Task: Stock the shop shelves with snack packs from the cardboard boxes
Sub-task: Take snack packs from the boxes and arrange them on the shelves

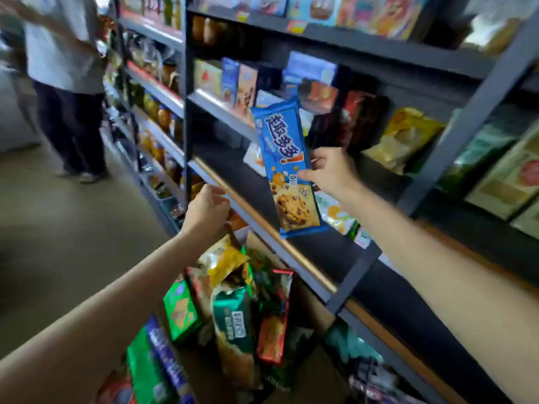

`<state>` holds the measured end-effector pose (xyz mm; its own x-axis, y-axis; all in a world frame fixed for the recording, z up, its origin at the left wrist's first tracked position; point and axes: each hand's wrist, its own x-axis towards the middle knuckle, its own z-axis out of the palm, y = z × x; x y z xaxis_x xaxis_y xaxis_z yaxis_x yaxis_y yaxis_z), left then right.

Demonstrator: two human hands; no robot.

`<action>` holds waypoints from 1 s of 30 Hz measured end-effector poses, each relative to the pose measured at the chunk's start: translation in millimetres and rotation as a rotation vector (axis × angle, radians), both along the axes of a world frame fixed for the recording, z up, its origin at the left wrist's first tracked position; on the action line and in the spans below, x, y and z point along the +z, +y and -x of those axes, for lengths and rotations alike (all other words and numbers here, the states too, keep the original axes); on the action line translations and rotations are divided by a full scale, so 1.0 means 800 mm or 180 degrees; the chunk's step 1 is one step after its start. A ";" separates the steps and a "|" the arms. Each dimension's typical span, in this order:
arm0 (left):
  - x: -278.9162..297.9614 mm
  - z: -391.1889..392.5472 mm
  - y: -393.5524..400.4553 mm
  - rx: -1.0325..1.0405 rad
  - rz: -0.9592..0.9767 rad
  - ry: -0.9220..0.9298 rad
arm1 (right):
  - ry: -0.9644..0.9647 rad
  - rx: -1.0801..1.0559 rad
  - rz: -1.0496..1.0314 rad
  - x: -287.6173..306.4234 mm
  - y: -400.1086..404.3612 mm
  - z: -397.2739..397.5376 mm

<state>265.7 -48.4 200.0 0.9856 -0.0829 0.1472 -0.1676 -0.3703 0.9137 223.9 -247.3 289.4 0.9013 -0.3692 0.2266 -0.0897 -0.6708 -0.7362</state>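
Observation:
My right hand (329, 170) grips a long blue cookie pack (284, 158) by its right edge and holds it upright in front of the dark middle shelf (335, 246). My left hand (208, 208) is closed on the top of a yellow snack bag (223, 262) that sticks up out of the cardboard box (315, 309) below. The box is stuffed with several green, red and blue packs (233, 319). Boxes and bags of snacks stand at the back of the shelf above (242, 80).
A person in a grey shirt and dark trousers (65, 83) stands in the aisle at the upper left, by the same shelving. A dark upright shelf post (455, 135) rises to the right of my right hand. Yellow and green bags (405, 138) fill the right bay.

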 end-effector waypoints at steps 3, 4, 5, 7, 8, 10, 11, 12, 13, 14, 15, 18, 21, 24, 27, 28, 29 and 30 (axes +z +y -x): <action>0.110 0.017 -0.102 -0.0611 0.0342 -0.0599 | -0.0914 -0.0591 0.0560 0.115 -0.064 0.108; 0.150 0.034 -0.135 -0.0861 0.0421 -0.0875 | -0.1179 -0.0751 0.0675 0.147 -0.083 0.145; 0.189 0.057 -0.168 -0.1081 0.0465 -0.1191 | -0.1421 -0.0918 0.0775 0.178 -0.096 0.185; 0.260 0.114 -0.221 -0.1516 0.0536 -0.1899 | -0.1930 -0.1226 0.0989 0.233 -0.119 0.258; 0.291 0.147 -0.242 -0.1778 0.0578 -0.2223 | -0.2162 -0.1365 0.1097 0.256 -0.129 0.291; 0.340 0.206 -0.278 -0.2245 0.0635 -0.2704 | -0.2516 -0.1692 0.1342 0.295 -0.148 0.352; 0.359 0.230 -0.294 -0.2368 0.0604 -0.2899 | -0.2643 -0.1873 0.1512 0.310 -0.159 0.377; 0.375 0.249 -0.310 -0.2426 0.0553 -0.3118 | -0.2743 -0.2067 0.1690 0.322 -0.172 0.399; 0.388 0.264 -0.325 -0.2466 0.0505 -0.3319 | -0.2801 -0.2259 0.1839 0.331 -0.187 0.419; 0.398 0.277 -0.338 -0.2518 0.0483 -0.3467 | -0.2839 -0.2422 0.1958 0.337 -0.203 0.436; 0.404 0.286 -0.354 -0.2583 0.0478 -0.3560 | -0.2821 -0.2554 0.2042 0.340 -0.223 0.452; 0.415 0.307 -0.400 -0.2643 0.0325 -0.3637 | -0.2474 -0.2763 0.2112 0.338 -0.290 0.490; 0.421 0.328 -0.449 -0.2672 0.0105 -0.3599 | -0.2000 -0.2868 0.2101 0.331 -0.351 0.521; 0.429 0.350 -0.503 -0.2708 -0.0200 -0.3546 | -0.1475 -0.2992 0.2120 0.325 -0.406 0.549; 0.440 0.358 -0.548 -0.2600 -0.0763 -0.3614 | -0.1003 -0.3190 0.2275 0.323 -0.452 0.557; 0.444 0.361 -0.566 -0.2523 -0.1036 -0.3668 | -0.0829 -0.3336 0.2296 0.326 -0.469 0.558; 0.448 0.364 -0.581 -0.2476 -0.1294 -0.3702 | -0.0687 -0.3481 0.2221 0.331 -0.486 0.556; 0.452 0.367 -0.595 -0.2479 -0.1534 -0.3696 | -0.0576 -0.3582 0.2042 0.337 -0.499 0.555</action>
<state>-28.2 -524.3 561.7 0.0235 -0.7923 0.6097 -0.9964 -0.0680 -0.0500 -219.7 -646.6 559.1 0.1098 -0.6774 0.7274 -0.7619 -0.5274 -0.3761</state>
